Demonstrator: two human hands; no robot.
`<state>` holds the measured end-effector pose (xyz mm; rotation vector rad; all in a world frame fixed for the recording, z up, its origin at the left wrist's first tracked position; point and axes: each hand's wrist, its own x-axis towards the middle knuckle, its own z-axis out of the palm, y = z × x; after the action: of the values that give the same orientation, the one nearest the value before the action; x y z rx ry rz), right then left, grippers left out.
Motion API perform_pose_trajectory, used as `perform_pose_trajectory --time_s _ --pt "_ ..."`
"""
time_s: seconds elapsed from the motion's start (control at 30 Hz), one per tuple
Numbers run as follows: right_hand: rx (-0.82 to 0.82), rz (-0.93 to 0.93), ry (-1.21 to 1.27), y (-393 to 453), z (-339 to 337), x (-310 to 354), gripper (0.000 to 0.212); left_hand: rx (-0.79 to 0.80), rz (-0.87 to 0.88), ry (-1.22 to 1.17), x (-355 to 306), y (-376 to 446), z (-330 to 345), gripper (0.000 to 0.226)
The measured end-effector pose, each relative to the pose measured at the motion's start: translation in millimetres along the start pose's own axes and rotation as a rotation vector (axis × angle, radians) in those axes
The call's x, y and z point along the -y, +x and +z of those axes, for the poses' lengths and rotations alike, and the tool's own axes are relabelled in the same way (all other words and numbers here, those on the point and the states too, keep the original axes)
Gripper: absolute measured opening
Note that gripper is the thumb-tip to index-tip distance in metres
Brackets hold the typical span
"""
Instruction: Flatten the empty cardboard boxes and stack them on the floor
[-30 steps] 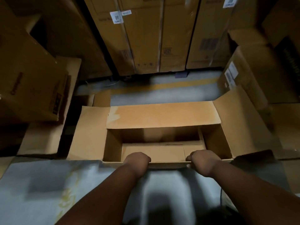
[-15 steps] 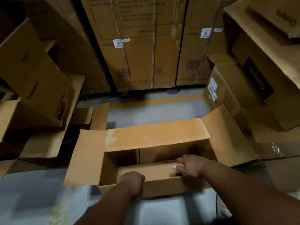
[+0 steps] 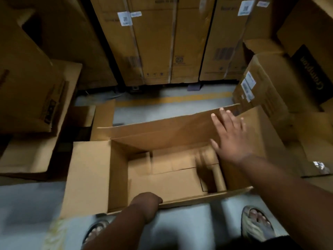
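Observation:
An empty brown cardboard box (image 3: pixel 162 179) stands open on the grey floor in front of me, its flaps spread out to the left, back and right. My left hand (image 3: pixel 146 202) grips the box's near rim, fingers curled over the edge. With its fingers spread and straight, my right hand (image 3: pixel 229 137) is up over the box's far right corner, by the back flap; whether it touches the cardboard is unclear. The bottom flaps inside the box lie partly folded.
Tall sealed cartons (image 3: pixel 162 42) line the back wall. Opened boxes lean at the left (image 3: pixel 30 91) and stacked cartons stand at the right (image 3: pixel 270 83). A yellow line (image 3: pixel 173 101) crosses the floor behind the box. My sandalled feet (image 3: pixel 257 224) stand just behind the near rim.
My right hand left the box's near edge and rose to the far right corner, fingers opening. The back flap has tilted upward. My left hand keeps its grip on the near rim.

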<state>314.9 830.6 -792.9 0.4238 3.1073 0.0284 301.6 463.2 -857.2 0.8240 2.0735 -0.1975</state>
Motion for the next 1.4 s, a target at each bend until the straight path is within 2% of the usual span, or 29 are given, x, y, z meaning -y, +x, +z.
perform_pose_trajectory --time_s 0.1,0.2,0.27,0.33,0.37,0.43,0.47,0.5,0.53,0.57,0.67,0.73,0.77,0.8,0.83,0.9,0.93,0.97,1.0,1.07,1.17,1.23,1.33,1.4 --pt "0.193 0.118 -0.029 52 2 3 0.114 0.041 0.004 0.019 1 0 -1 0.050" --pt "0.329 0.245 0.002 81 28 -11 0.120 0.076 -0.005 -0.100 12 1 4 0.046" --pt "0.393 0.198 -0.094 88 43 -16 0.113 0.099 -0.002 -0.226 23 -4 4 0.038" --pt "0.416 0.172 -0.152 93 49 -15 0.089 0.071 -0.021 -0.358 34 -10 2 0.041" --pt "0.413 0.176 -0.165 96 49 -13 0.071 0.013 -0.078 -0.404 38 -14 0 0.056" --pt "0.399 0.186 -0.159 100 45 -7 0.044 -0.275 -0.237 -0.274 44 -20 -6 0.084" --pt "0.391 0.186 -0.150 102 45 -3 0.037 -0.474 -0.336 -0.144 47 -20 -11 0.079" --pt "0.391 0.180 -0.142 101 47 1 0.033 -0.637 -0.451 -0.058 51 -18 -13 0.064" --pt "0.387 0.172 -0.127 98 50 4 0.034 -0.740 -0.588 -0.049 52 -18 -20 0.061" --pt "0.363 0.163 -0.110 94 56 7 0.036 -0.712 -0.727 -0.117 55 -20 -31 0.075" --pt "0.272 0.138 0.000 80 62 16 0.032 -0.447 -1.044 -0.413 75 -29 -50 0.132" --pt "0.268 0.118 0.144 72 62 23 0.029 -0.405 -1.161 -0.605 93 -36 -47 0.165" --pt "0.261 0.081 0.212 67 62 27 0.026 -0.429 -1.195 -0.689 104 -37 -41 0.167" --pt "0.242 0.034 0.275 64 64 31 0.022 -0.460 -1.206 -0.777 113 -40 -36 0.156" --pt "0.216 -0.005 0.341 60 66 31 0.019 -0.490 -1.182 -0.852 123 -42 -32 0.135" --pt "0.120 -0.023 0.454 52 72 27 0.020 -0.543 -1.126 -0.905 140 -50 -25 0.075" --pt "0.068 0.013 0.495 47 74 23 0.023 -0.563 -1.120 -0.873 142 -55 -25 0.048" --pt "0.037 0.090 0.528 43 76 15 0.027 -0.569 -1.104 -0.834 143 -60 -26 0.031" --pt "0.050 0.189 0.554 38 77 8 0.033 -0.575 -1.080 -0.801 139 -64 -30 0.023" --pt "0.196 0.351 0.551 30 74 -3 0.049 -0.563 -1.016 -0.730 133 -71 -33 0.017" --pt "0.369 0.326 0.544 29 67 -8 0.066 -0.559 -0.973 -0.670 137 -68 -28 0.025" --pt "0.361 0.261 0.541 33 57 -5 0.055 -0.578 -0.975 -0.701 147 -67 -28 0.032" --pt "0.400 0.176 0.479 41 42 2 0.025 -0.605 -0.940 -0.697 149 -75 -40 0.029" --pt "0.438 0.159 0.429 47 31 -1 0.018 -0.587 -0.889 -0.665 142 -83 -54 0.032"
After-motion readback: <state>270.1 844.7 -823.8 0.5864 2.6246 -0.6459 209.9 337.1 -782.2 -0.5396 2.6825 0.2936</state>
